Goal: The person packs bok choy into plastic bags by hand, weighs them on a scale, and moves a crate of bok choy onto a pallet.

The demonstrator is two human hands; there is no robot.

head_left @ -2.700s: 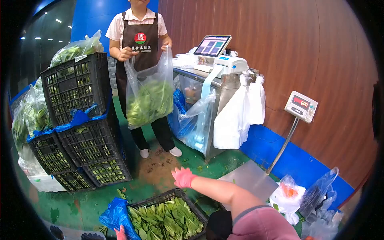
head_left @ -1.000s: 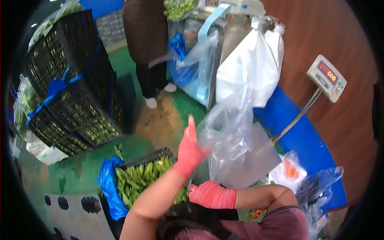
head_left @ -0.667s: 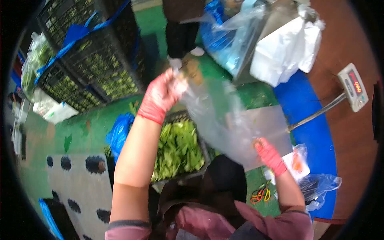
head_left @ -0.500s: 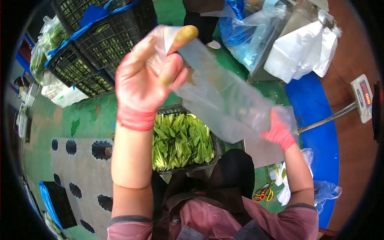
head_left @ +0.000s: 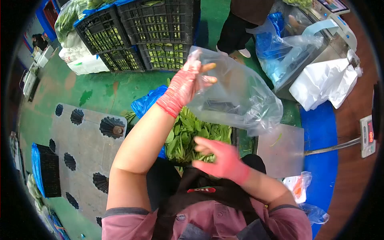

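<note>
My left hand [head_left: 185, 86], in a thin pink-red glove with yellowish fingertips, is raised and grips a clear plastic bag [head_left: 240, 88] near its edge. The bag hangs out to the right, puffed and crinkled at its far end. Lower down, my right hand [head_left: 222, 160] is slightly blurred in a pink-red glove. Its fingers point left and stand apart, with nothing in them. It is over the near right side of a crate of leafy green vegetables [head_left: 186, 140]. The bag and my hands partly cover the greens.
Black crates [head_left: 160, 24] of greens are stacked ahead. A metal scale platform [head_left: 282, 152] lies to the right, its display [head_left: 368, 136] beyond. White bags [head_left: 322, 84] hang from a table at upper right. Another person's legs [head_left: 234, 34] show ahead. A grey board with holes [head_left: 86, 148] lies left.
My right hand has let go of the bag's far end and moved left over the greens. My left hand still holds the bag, now lower in view. The view has shifted.
</note>
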